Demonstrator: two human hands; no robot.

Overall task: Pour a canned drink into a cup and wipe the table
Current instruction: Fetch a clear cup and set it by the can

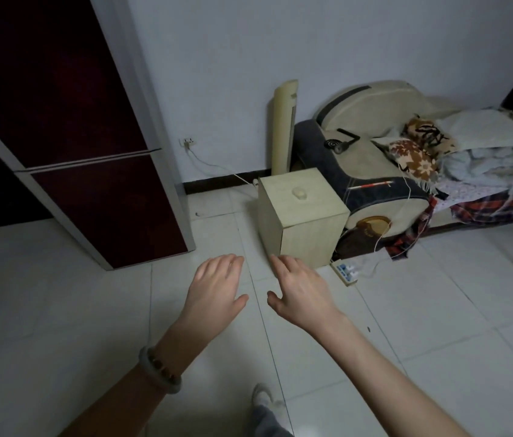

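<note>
1. Task, judged from this view: not yet begun. No can, no cup, no table anywhere in sight, nothing to wipe with either. Pouring and wiping both left to do; finding the drink likely first.
2. Tiled floor: pale, glossy, filling the lower half of the view. No work surface at hand, only floor beneath the arms.
3. Wall: plain, pale, dim light.
4. Dark red fridge: far left, two doors, both closed. Perhaps where a can would be kept, a guess only.
5. Sofa: right, against the wall, heaped with bedding and patterned cloth.
6. Tower fan: upright, between the wall and the sofa arm.
7. Pale wooden box: on the floor, just beside the sofa arm, a small pale object on top, too small to name.
8. Left hand: stretched forward, palm down, fingers straight and close together, holding nothing. Bracelet on the wrist.
9. Right hand: beside the left, apart from it, palm down, fingers extended, thumb out, empty too.
10. Power strip: on the floor at the foot of the box, cords trailing.
11. Wall socket: low on the wall, one plug in.
</note>
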